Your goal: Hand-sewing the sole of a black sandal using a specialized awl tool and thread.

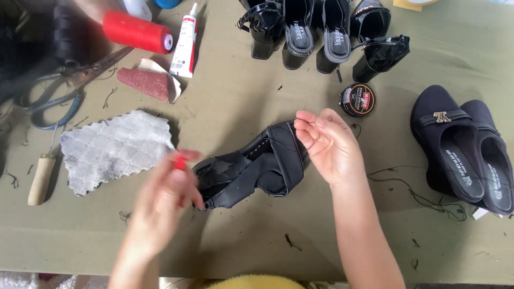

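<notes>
On the olive-green cloth-covered desk (pixel 241 235), at its middle, I see a flat black leather shoe upper with crossed straps (pixel 257 168) lying between my two hands. My right hand (pixel 327 144) sits at the upper's right end, fingers curled together with thumb and forefinger pinched on a thin black thread (pixel 415 195) that trails away to the right across the desk. My left hand (pixel 163 206) is blurred at the upper's left end; its fingers are partly closed around a small red object (pixel 180 163), though I cannot tell what that object is. Left of it lies a ragged grey quilted fabric scrap (pixel 112 147), and further left a wooden-handled awl (pixel 42 176). Above those are blue-handled scissors (pixel 53 96), a red spool of thread (pixel 138 31), a folded piece of reddish sandpaper (pixel 150 83) and a white glue tube (pixel 184 45). A round tin of shoe polish (pixel 357 100) sits near my right hand, black patent heeled sandals (pixel 321 32) stand along the far edge, and a pair of dark blue wedge shoes (pixel 463 150) rests at the right.
</notes>
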